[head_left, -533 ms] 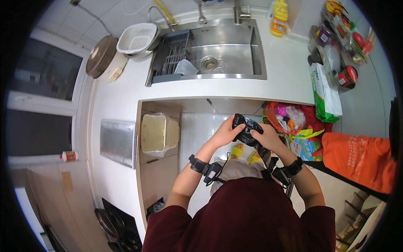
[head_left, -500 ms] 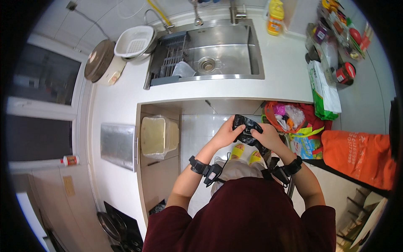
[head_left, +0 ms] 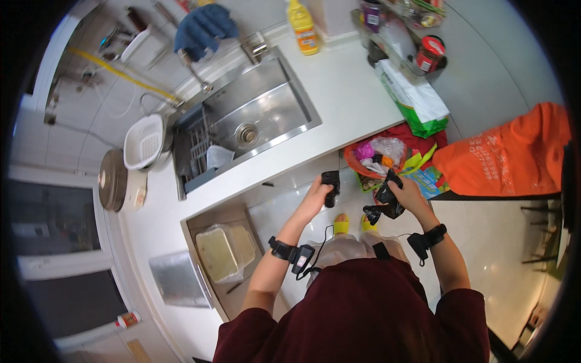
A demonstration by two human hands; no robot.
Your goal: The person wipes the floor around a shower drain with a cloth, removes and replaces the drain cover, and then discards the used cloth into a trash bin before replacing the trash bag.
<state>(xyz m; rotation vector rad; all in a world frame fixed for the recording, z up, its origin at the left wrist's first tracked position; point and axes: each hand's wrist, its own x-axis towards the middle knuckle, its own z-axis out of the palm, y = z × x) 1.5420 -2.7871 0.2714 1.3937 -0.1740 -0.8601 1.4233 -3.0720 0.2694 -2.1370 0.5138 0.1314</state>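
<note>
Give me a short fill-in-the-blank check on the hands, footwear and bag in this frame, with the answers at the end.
1. The left hand holds a compact bundle whose colour is ____.
2. Counting the right hand, which holds loose plastic, the number of hands holding something is ____.
3. The sandals are ____ in colour.
4. The large bag toward the right edge is coloured ____.

Missing words: black; two; yellow; orange.

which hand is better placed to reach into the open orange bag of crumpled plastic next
Probably the right hand: it is nearer that open orange bag of crumpled plastic, though it holds a crumpled black plastic bag. The left hand is farther away, holding a compact black bundle.
</note>
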